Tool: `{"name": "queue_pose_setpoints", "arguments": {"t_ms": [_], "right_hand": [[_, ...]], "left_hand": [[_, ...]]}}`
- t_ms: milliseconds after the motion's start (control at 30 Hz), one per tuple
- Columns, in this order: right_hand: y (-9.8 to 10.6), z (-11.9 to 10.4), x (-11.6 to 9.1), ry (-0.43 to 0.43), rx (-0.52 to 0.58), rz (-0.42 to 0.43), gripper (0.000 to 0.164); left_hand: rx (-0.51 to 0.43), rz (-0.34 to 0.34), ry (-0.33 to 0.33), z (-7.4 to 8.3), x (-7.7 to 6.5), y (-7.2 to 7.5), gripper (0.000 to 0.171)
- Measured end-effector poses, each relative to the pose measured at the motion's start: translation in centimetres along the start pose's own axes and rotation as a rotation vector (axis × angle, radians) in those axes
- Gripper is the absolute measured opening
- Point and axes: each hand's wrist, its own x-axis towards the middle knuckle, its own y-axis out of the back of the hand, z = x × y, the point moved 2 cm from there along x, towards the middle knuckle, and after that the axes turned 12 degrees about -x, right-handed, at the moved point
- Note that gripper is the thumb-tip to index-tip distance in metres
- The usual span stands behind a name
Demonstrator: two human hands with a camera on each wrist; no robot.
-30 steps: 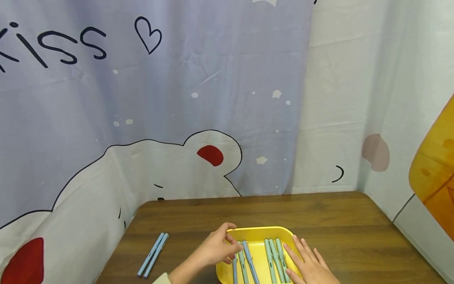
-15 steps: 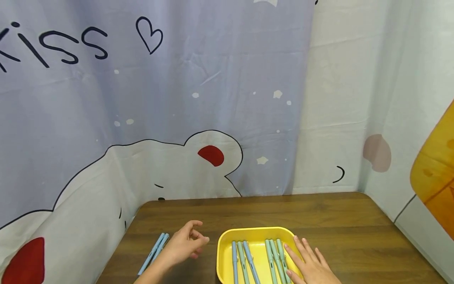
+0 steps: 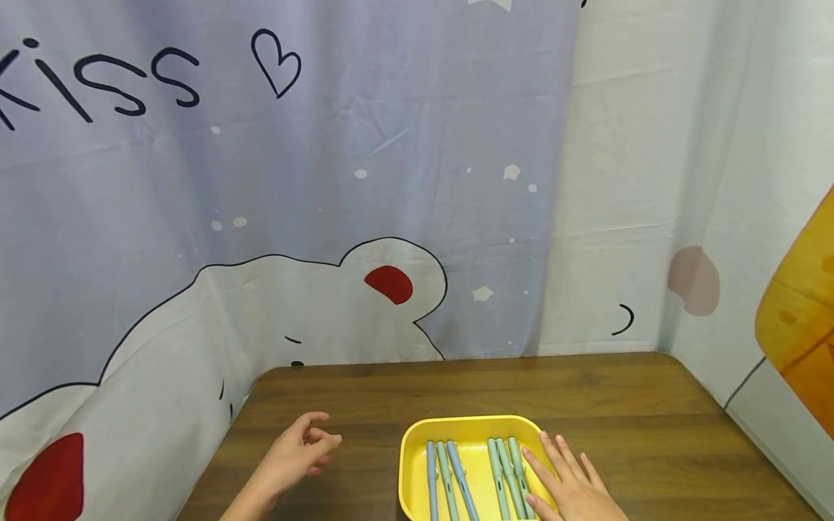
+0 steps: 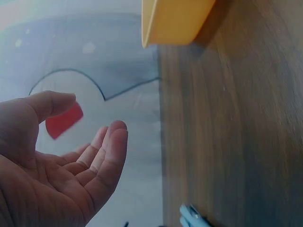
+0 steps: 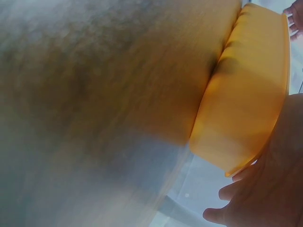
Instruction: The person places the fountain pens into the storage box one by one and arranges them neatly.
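Observation:
My left hand [image 3: 292, 457] hangs in the air over the table, left of a yellow tray [image 3: 407, 463], with fingers loosely bent and nothing in them. In the left wrist view its palm and thumb face each other across a gap. Blue pens [image 4: 191, 217] lie on the table below it, hidden by hand and arm in the head view. Inside the tray, a green pen [image 3: 447, 477] lies between two blue pens on the left. Three green pens [image 3: 506, 474] lie side by side on the right. My right hand [image 3: 576, 486] rests on the tray's right rim, fingers spread and straight.
The brown wooden table [image 3: 625, 405] reaches back to a printed curtain [image 3: 313, 181], which also hangs along both sides. In the right wrist view the tray's outer wall [image 5: 241, 90] stands on the tabletop.
My left hand has left the tray's left side and moved left, over the blue pens on the table. A third pen, blue, shows fully in the left group. The right hand stays put.

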Motion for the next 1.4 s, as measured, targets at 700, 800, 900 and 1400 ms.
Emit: {"name": "queue_pose_setpoints", "arguments": {"t_ms": [700,800,900,1400], "right_hand": [[0.3,0.0,0.2,-0.012,0.009,-0.044,0.062],[0.3,0.0,0.2,-0.014,0.024,-0.058,0.062],[0.4,-0.1,0.2,-0.015,0.036,-0.057,0.063],[0.2,-0.1,0.1,-0.026,0.033,-0.043,0.063]], "left_hand": [[0.149,0.143,0.043,-3.5,0.5,3.5,0.068],[0.195,0.140,0.037,-4.1,0.7,3.8,0.074],[0.281,0.133,0.027,-4.8,1.0,4.0,0.084],[0.638,0.124,0.038,-9.0,1.9,3.4,0.095]]}}
